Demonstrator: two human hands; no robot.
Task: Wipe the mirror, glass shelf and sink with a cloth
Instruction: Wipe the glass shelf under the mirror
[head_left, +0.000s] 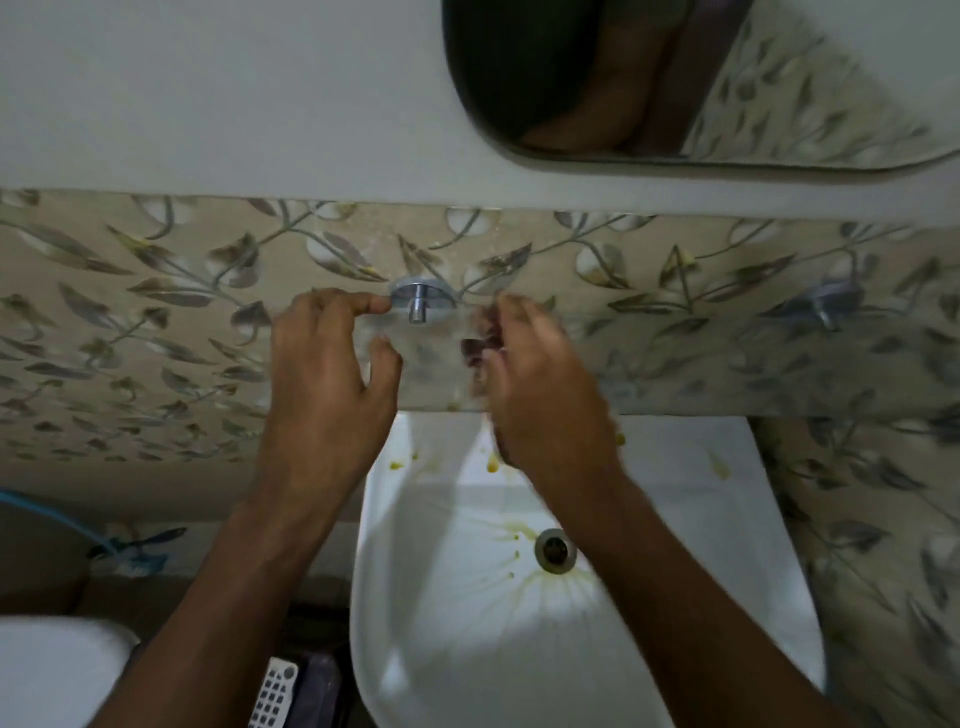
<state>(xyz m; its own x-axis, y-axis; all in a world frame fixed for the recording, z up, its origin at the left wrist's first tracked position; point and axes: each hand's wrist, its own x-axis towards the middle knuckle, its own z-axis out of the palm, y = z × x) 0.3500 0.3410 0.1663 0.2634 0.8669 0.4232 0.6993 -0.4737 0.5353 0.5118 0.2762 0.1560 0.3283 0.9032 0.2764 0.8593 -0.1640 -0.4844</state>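
The clear glass shelf (727, 364) runs along the tiled wall above the white sink (691, 519), which has yellow stains around its drain (556, 551). My left hand (327, 374) holds the shelf's left end, index finger reaching to the chrome bracket (422, 300) and thumb at the shelf's edge. My right hand (540, 384), blurred by motion, grips a dark reddish cloth (480, 335) and presses it on the shelf just right of that bracket. The mirror (779, 104) hangs at the top right, above both hands.
A second chrome bracket (827, 307) holds the shelf farther right. At the lower left are a white toilet lid (52, 670), a blue hose (57, 517) and a white gridded object (272, 696) on the floor. Leaf-patterned tiles cover the wall.
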